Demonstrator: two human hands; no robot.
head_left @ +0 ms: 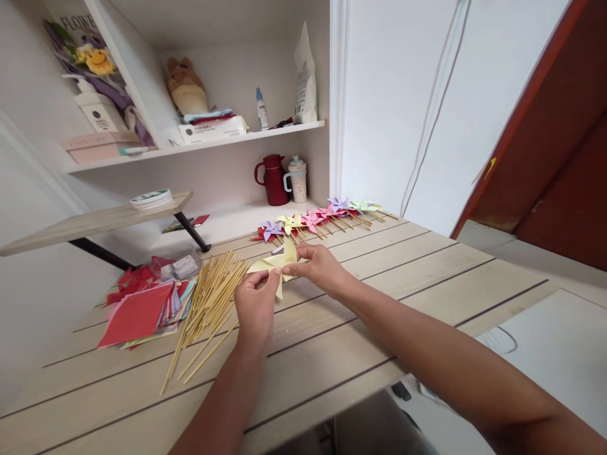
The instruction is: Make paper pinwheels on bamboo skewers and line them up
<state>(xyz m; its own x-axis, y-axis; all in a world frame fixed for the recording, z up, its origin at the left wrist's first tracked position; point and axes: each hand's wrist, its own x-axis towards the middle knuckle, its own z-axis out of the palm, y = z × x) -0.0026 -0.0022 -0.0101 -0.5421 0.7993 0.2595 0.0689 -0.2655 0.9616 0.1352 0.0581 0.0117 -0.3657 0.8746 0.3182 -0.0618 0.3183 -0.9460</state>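
A pale yellow folded paper pinwheel (281,260) is held above the wooden table (417,265) between both hands. My left hand (255,303) pinches its lower left edge with closed fingers. My right hand (318,265) grips its right side, thumb and fingers pressed on the paper. Just left of my left hand lies a loose pile of thin bamboo sticks (208,303). Behind my hands a row of finished paper pinwheels (317,220) on sticks, in red, purple, yellow, pink and green, lies across the table.
A stack of coloured paper squares (142,309), mostly red, lies at the left with a small clear bag (179,268). A red jug (274,180) and a speckled cup (298,180) stand on the low shelf behind. Upper shelves hold boxes and bottles. A red door (550,145) is at right.
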